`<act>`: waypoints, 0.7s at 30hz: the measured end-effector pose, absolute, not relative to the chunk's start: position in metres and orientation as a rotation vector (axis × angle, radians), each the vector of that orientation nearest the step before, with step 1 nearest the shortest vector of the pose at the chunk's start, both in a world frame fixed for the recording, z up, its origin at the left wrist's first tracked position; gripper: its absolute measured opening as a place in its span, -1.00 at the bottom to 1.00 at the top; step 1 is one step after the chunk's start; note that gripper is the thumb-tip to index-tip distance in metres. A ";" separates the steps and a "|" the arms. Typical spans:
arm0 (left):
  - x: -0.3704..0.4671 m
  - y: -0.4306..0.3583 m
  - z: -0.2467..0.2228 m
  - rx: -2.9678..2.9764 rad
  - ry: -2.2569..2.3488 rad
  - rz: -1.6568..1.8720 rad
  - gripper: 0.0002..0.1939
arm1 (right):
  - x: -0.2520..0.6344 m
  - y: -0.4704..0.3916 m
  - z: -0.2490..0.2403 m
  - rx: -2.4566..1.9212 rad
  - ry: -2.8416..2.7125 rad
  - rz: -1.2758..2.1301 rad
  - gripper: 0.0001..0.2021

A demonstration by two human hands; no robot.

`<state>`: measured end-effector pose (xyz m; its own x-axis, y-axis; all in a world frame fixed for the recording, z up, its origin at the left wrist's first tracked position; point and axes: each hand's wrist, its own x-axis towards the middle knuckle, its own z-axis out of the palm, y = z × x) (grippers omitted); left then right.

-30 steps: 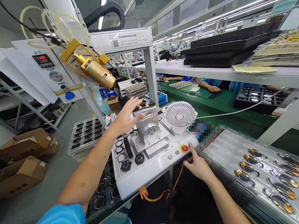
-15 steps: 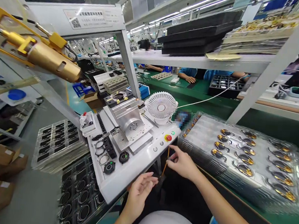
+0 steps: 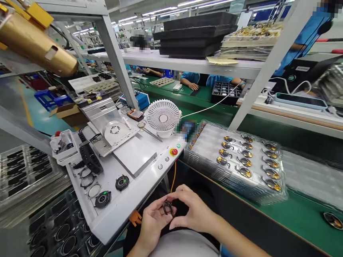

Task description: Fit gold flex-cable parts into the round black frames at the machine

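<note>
My left hand [image 3: 153,222] is closed around the edge of a dark ring-shaped part [image 3: 168,209], held low in front of my body. Curved around its other side is my right hand [image 3: 196,211], with index finger and thumb apart. The right index fingertip is close to the ring; whether it touches is unclear. Left of my hands, on the white machine bed, lie two round dark watch-like modules, one module [image 3: 122,183] behind the other module [image 3: 103,199]. Beside them is a pale thin ring [image 3: 94,190].
A metal fixture [image 3: 113,129] and white fan [image 3: 163,117] stand on the bed, near a red button [image 3: 174,152]. A gold cylinder [image 3: 37,45] overhangs at left. Stacked clear trays [image 3: 205,139] hold round parts at right. Black-part trays [image 3: 11,178] stand lower left. Co-workers sit across.
My view has turned right. My hands have come together, and my left hand, open before, now grips the dark ring. The metal fixture has tilted, its round face turned more upward.
</note>
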<state>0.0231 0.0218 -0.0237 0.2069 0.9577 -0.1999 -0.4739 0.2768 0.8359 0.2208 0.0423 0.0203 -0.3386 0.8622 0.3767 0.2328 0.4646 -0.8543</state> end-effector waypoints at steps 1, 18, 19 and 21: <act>0.022 0.022 -0.023 0.722 0.846 1.140 -0.42 | 0.236 0.054 0.033 -0.980 -1.929 0.813 -0.36; 0.015 0.015 -0.042 0.731 0.887 1.234 -0.38 | 0.430 0.206 0.118 -2.571 -2.056 0.156 -0.78; 0.016 0.015 -0.043 0.727 0.890 1.229 -0.37 | 0.430 0.207 0.118 -2.575 -2.068 0.144 -0.77; 0.017 0.015 -0.045 0.718 0.888 1.216 -0.37 | 0.430 0.207 0.117 -2.577 -2.085 0.117 -0.76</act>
